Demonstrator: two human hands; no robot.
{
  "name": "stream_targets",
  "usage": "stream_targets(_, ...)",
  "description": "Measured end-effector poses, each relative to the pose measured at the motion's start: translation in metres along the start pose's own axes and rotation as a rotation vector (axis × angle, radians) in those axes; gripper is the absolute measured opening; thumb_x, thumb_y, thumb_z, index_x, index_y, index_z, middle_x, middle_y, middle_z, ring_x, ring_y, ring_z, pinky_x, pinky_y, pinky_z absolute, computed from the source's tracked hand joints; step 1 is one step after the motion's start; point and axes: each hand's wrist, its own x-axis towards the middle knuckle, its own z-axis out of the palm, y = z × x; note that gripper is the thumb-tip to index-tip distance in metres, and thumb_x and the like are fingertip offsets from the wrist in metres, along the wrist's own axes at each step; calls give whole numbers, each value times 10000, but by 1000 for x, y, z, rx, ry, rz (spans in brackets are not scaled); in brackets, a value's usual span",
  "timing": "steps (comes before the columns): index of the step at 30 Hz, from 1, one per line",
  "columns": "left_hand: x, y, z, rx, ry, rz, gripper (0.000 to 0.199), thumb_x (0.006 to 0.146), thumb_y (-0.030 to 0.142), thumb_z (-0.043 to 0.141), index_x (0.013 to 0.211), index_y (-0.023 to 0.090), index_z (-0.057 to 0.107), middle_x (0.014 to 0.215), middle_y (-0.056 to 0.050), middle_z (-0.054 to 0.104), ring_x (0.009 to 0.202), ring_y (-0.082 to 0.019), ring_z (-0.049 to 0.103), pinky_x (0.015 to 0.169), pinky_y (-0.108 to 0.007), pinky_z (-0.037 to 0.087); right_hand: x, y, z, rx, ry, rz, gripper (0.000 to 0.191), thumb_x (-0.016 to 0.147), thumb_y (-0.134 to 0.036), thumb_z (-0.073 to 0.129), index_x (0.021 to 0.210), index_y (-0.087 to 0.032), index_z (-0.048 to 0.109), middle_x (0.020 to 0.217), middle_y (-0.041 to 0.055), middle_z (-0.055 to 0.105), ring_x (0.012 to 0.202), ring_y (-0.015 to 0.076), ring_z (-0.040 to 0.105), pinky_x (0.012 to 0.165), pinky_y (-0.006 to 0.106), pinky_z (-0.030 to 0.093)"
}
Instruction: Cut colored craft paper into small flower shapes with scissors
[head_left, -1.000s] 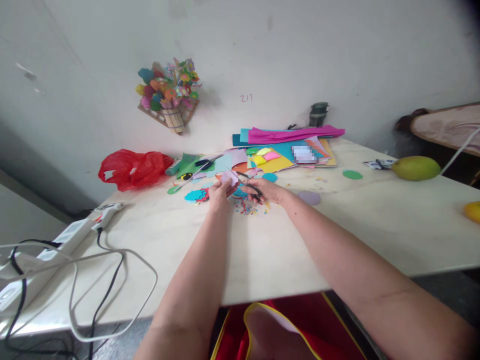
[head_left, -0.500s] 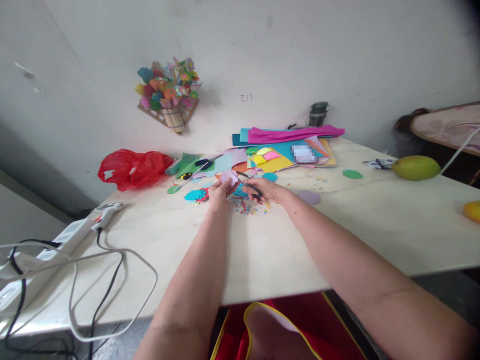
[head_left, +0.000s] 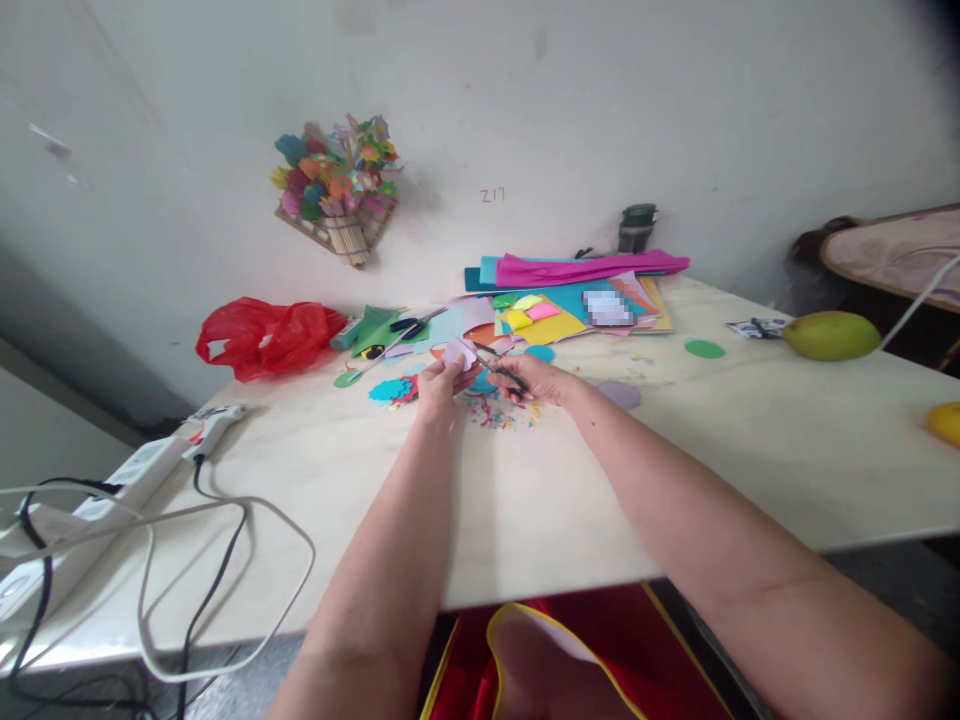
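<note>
Near the middle of the table, my left hand (head_left: 441, 385) pinches a small piece of lilac paper (head_left: 458, 354). My right hand (head_left: 534, 383) is closed on a pair of dark-handled scissors (head_left: 510, 378), whose parted blades point left at the paper's right edge. Small colored paper scraps (head_left: 499, 412) lie below the two hands. Left of my left hand is a blue scalloped paper shape (head_left: 390, 391) with red ones under it. A lilac paper circle (head_left: 619, 395) lies right of my right hand.
Colored paper sheets (head_left: 566, 325) and a second pair of scissors (head_left: 409, 326) lie behind my hands. At the left are a red plastic bag (head_left: 270, 335), a power strip (head_left: 139, 475) and loose cables. A green mango (head_left: 832, 335) sits at the right.
The lilac paper has shifted and turned very slightly in my left hand. Both hands keep nearly the same place.
</note>
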Motion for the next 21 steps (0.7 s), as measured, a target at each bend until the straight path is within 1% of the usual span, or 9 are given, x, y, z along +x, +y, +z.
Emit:
stream_targets(3,0,-1,0,14,-14,15,331,607,365,794,800,126,673,769,-95,728,756,-233,720,718,-311,558,0,-1,0,5,14,21,144,835,-175,646,749,-146,534,431,-59,519,323,42,444,280,112,277)
stream_targets(6,-1,0,1,13,-21,22,327,613,364,796,800,130,665,763,-90,727,761,-234,719,735,-322,561,2,1,-2,5,8,20,139,826,-191,658,761,-144,544,428,-57,519,321,42,436,285,115,288)
stream_targets(9,-2,2,3,0,-19,14,309,625,339,795,801,124,659,755,-94,722,792,-244,720,754,-326,562,5,5,-6,5,0,5,156,796,-211,698,781,-144,557,431,-58,521,323,44,433,293,120,305)
stream_targets(14,-3,4,4,-31,-32,3,264,659,278,777,829,119,653,766,-91,717,831,-246,721,787,-335,564,8,10,-10,-5,-6,-4,162,766,-186,724,802,-142,572,456,-53,540,332,48,443,308,131,336)
stream_targets(18,-2,4,3,-30,-35,-1,232,681,266,761,823,126,645,735,-75,712,797,-236,724,773,-331,571,9,11,-12,40,-12,-19,153,741,-158,732,777,-129,586,445,-55,521,341,52,445,308,139,333)
stream_targets(21,-2,4,3,-15,-39,-9,230,692,273,756,830,129,642,745,-74,713,806,-231,723,785,-327,571,12,13,-13,64,-19,-18,132,735,-147,723,775,-119,600,438,-56,514,341,55,438,304,145,325)
